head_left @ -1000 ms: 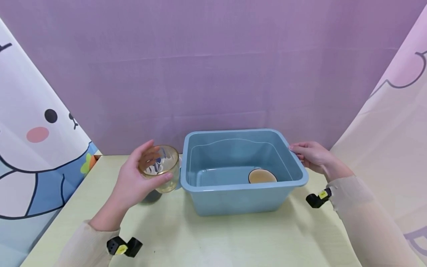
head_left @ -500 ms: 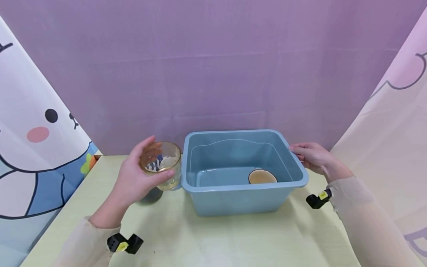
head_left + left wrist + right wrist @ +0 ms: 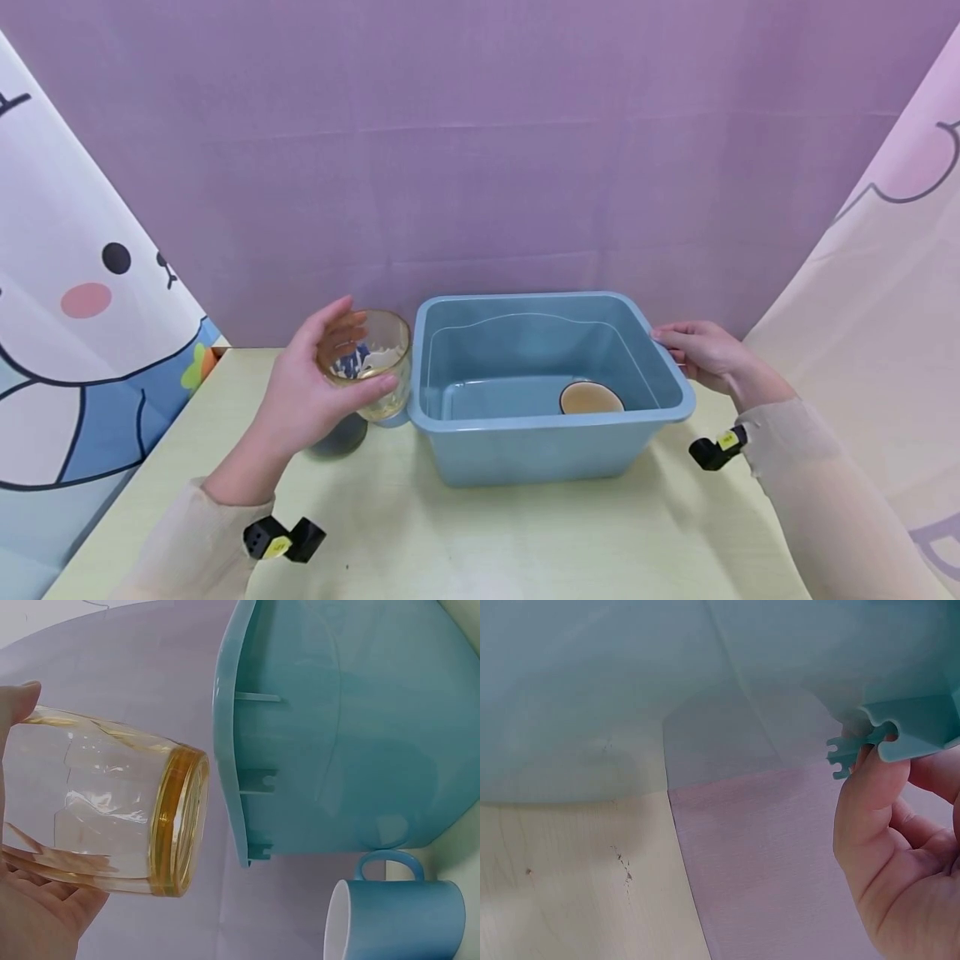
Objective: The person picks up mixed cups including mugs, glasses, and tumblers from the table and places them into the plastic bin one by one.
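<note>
My left hand point(image 3: 307, 392) holds a clear, amber-tinted drinking glass point(image 3: 393, 392), thumb and fingers round its sides. In the left wrist view the glass point(image 3: 112, 806) is off the table, its thick base near the basin's rim. A blue mug point(image 3: 397, 922) with a white inside stands below it, beside the basin; from the head it is largely hidden behind the glass. On the right, my right hand point(image 3: 701, 354) pinches the rim of the blue plastic basin point(image 3: 532, 450), thumb on top and fingers beneath. Inside the basin sits a tan, dark-rimmed cup or bowl point(image 3: 591, 397).
The basin rests on a pale wood table point(image 3: 480, 542). Under my left hand shows a dark rounded patch point(image 3: 341, 440), partly covered, whose kind I cannot tell. A purple cloth point(image 3: 480, 167) hangs behind the table, with printed cloths point(image 3: 97, 350) at the sides.
My left hand has moved the glass slightly up and to the right, closer to the basin's left rim. The right hand keeps its pinch on the rim, and the basin has hardly moved.
</note>
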The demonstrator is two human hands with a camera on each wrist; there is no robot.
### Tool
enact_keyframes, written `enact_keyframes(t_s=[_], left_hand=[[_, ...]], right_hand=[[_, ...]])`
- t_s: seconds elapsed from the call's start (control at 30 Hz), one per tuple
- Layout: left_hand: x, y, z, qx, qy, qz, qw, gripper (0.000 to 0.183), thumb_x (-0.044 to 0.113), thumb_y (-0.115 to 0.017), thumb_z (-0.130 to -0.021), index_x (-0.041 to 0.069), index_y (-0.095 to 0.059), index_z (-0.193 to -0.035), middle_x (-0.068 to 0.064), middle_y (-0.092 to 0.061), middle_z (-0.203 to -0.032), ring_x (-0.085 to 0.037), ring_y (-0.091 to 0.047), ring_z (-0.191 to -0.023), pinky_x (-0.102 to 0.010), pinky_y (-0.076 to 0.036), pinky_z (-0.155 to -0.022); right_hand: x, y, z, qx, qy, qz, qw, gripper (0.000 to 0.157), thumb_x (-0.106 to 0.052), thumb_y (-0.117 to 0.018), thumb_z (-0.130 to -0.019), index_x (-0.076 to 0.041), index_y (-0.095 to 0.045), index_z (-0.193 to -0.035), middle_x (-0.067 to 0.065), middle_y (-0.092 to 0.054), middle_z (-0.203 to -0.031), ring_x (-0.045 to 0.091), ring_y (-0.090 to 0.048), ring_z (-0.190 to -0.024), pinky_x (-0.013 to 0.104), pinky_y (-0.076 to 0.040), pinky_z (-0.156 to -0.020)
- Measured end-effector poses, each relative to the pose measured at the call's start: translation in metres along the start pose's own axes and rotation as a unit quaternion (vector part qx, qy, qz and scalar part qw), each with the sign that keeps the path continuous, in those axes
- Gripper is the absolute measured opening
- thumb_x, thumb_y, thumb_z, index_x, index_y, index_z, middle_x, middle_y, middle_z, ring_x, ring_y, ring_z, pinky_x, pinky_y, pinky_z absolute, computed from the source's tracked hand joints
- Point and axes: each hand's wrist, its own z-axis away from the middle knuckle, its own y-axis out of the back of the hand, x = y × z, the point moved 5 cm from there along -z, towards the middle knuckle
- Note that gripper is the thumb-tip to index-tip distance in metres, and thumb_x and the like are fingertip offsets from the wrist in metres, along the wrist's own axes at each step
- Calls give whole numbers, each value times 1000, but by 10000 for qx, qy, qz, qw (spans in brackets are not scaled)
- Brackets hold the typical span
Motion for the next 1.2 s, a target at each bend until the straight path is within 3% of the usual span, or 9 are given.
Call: enact_keyframes(t_s=[0.4, 0.47, 0.57, 0.97, 1.2], left_hand=[[3, -11, -7, -119, -33, 258, 9996, 91, 13, -83, -71, 9, -30, -146, -5, -51, -133, -22, -52, -122, -12, -43, -94], [3, -13, -8, -157, -62, 275, 9995, 92, 13, -83, -71, 10, -30, -146, -5, -51, -133, -21, -52, -121, -19, -46, -96], [3, -17, -10, -201, -89, 326, 9992, 92, 13, -83, -70, 9, -31, -146, -5, -52, -133, -22, -53, -120, -19, -48, -94], [7, -31, -15, -236, -292, 618, 9974, 91, 8, -84, -68, 5, -33, -144, -12, -53, -133, -25, -52, -123, -23, -44, -100], [9, -35, -17, -349, -304, 581, 9972, 93, 13, -84, -69, 8, -31, -145, -6, -52, -136, -23, -51, -123, -29, -44, -102]], right_hand=[[0, 1, 2, 39, -55, 7, 10000, 13, -25, -59, -93, -15, -67, -94, -4, -67, -78, 6, -61, -65, 22, -56, -67], [0, 1, 2, 44, -55, 14, 10000, 13, -25, -59, -93, -15, -67, -94, -4, -67, -78, 6, -62, -65, 22, -56, -67], [0, 1, 1, 40, -43, -5, 10000, 12, -25, -59, -94, -16, -67, -94, -5, -68, -78, 6, -62, -65, 22, -56, -66], [1, 0, 0, -8, -25, -76, 10000, 12, -22, -56, -96, -16, -67, -95, -5, -68, -77, 5, -62, -65, 21, -56, -65], [0, 1, 1, -22, -43, -13, 10000, 12, -23, -57, -95, -16, -67, -96, -4, -67, -78, 5, -62, -65, 21, -56, -67]])
